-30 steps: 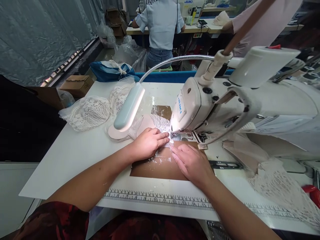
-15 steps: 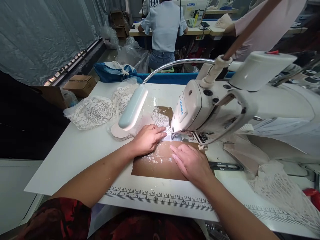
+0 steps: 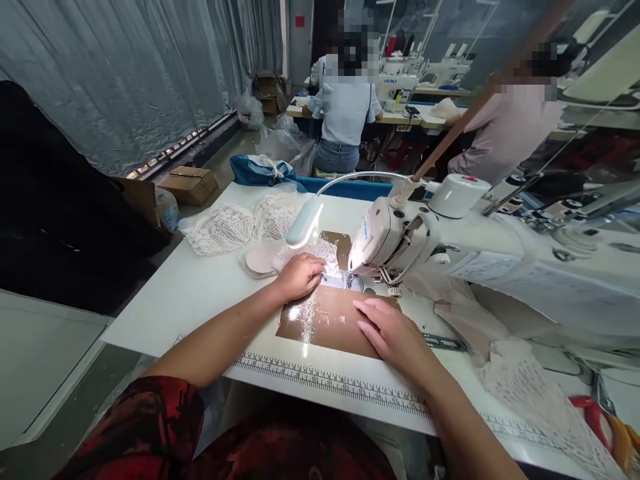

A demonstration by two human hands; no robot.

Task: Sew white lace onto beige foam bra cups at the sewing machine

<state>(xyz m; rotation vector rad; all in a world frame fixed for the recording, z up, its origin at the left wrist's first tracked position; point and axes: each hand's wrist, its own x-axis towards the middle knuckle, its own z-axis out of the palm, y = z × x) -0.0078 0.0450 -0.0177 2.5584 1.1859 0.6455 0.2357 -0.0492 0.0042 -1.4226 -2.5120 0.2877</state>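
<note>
A white table (image 3: pixel 150 320) with a printed ruler (image 3: pixel 320 383) along its near edge fills the foreground, a grey curtain (image 3: pixel 125 80) at left and two co-workers (image 3: pixel 343 113) ahead. The lace (image 3: pixel 327 252) lies beside one sewing machine (image 3: pixel 385 233), its visible length crosswise, right end toward the needle, two lace cups (image 3: pixel 220 230) farther left. The left hand (image 3: pixel 300 277) bunches its fingers on it, pinching or merely pressing I cannot tell; the right hand (image 3: pixel 390 330), thumb apart, rests unclenched on the brown sheet (image 3: pixel 335 320).
</note>
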